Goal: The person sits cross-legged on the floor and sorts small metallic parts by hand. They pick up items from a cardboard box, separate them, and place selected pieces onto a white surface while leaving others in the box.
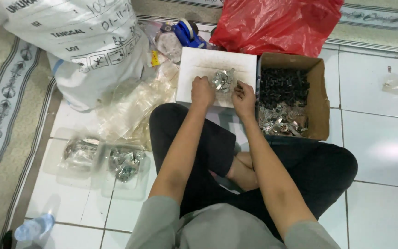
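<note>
Metal clips [223, 80] are heaped on white board [217, 64] within reach. Left hand [202, 91] fisted, contents indiscernible; right hand [244, 98] pinches toward pile, cardboard box [318, 99] at 3 o'clock.

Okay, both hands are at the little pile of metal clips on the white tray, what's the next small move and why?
Probably pinch a few clips from the pile with the right hand, while the left hand steadies the white tray. Both hands already rest at the pile's edges, and the clips lie loose and tangled, so picking off a small bunch looks easier than grabbing the lot.
</note>
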